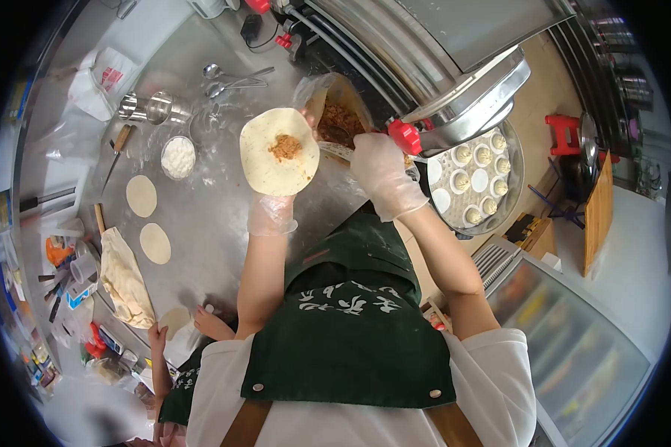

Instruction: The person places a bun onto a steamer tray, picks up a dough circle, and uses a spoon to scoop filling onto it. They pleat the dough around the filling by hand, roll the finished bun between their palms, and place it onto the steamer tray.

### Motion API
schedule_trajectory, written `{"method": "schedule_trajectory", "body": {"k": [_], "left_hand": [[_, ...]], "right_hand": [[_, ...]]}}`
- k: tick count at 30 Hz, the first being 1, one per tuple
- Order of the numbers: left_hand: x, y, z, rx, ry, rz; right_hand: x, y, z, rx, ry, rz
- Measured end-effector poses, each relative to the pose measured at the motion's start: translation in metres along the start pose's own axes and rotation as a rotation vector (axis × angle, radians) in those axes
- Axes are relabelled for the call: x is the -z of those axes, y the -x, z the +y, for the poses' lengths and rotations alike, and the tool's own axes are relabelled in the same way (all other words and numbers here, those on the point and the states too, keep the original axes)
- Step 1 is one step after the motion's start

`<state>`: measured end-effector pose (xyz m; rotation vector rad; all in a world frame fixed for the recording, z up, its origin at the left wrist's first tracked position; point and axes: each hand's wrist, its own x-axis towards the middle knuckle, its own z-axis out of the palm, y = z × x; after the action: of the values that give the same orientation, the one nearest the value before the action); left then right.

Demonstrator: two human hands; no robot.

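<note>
My left hand (274,207), in a clear plastic glove, supports a round dough wrapper (257,160) from below, its fingers mostly hidden under it. A small mound of reddish-brown filling (285,147) sits near the wrapper's middle. My right hand (380,167), also gloved, is closed at the near edge of a plastic-lined container of filling (341,119). Whatever its fingers grip is hidden from this angle.
On the metal table (201,194) lie two dough rounds (142,196), a bowl of flour (178,158), a knife (118,153) and spoons (235,84). A dough-rolling machine (425,45) stands ahead. A tray of filled buns (473,175) is right. A co-worker's hands (212,322) hold dough at lower left.
</note>
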<state>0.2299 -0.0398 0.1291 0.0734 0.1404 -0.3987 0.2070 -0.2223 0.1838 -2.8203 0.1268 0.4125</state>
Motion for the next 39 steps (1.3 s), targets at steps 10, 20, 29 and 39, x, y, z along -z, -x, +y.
{"method": "schedule_trajectory", "body": {"k": [10, 20, 29, 39], "left_hand": [[0.067, 0.003, 0.008, -0.156, -0.089, 0.353], [0.114, 0.015, -0.011, -0.093, -0.102, 0.234], [0.106, 0.013, -0.036, -0.065, -0.236, 0.237], [0.109, 0.019, -0.032, 0.035, -0.149, 0.326]], "right_hand": [[0.007, 0.016, -0.028, -0.059, 0.658, 0.326], [-0.005, 0.002, -0.003, -0.093, 0.321, -0.002], [-0.001, 0.0, 0.007, -0.11, -0.005, -0.124], [0.017, 0.022, -0.011, 0.062, 0.718, 0.025]]}}
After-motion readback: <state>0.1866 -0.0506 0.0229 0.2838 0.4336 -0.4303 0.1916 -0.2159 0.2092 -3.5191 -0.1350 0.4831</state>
